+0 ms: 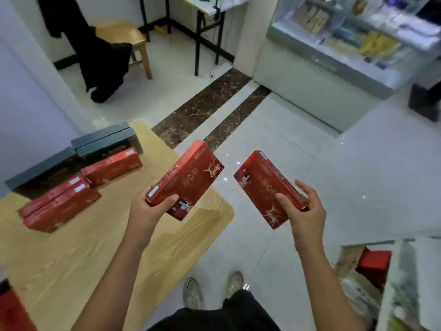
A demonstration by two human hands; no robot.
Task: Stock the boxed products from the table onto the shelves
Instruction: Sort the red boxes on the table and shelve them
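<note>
Both hands are holding stuff: left hand (149,209) grips one red box (185,180), right hand (304,211) grips another red box (267,187), more red boxes (59,206) on the surface (83,259) left of them.

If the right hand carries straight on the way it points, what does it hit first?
Nothing close: the right hand and its red box point over open floor; the wooden stool lies far beyond, depth unclear.

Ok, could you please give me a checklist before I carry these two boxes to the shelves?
1. Left hand grips left box: ok.
2. Right hand grips right box: ok.
3. Floor ahead free of obstacles: ok.
4. Space on shelf: cannot tell, mostly out of view.
5. Table emptied: not ok, red boxes lie on it.
</note>
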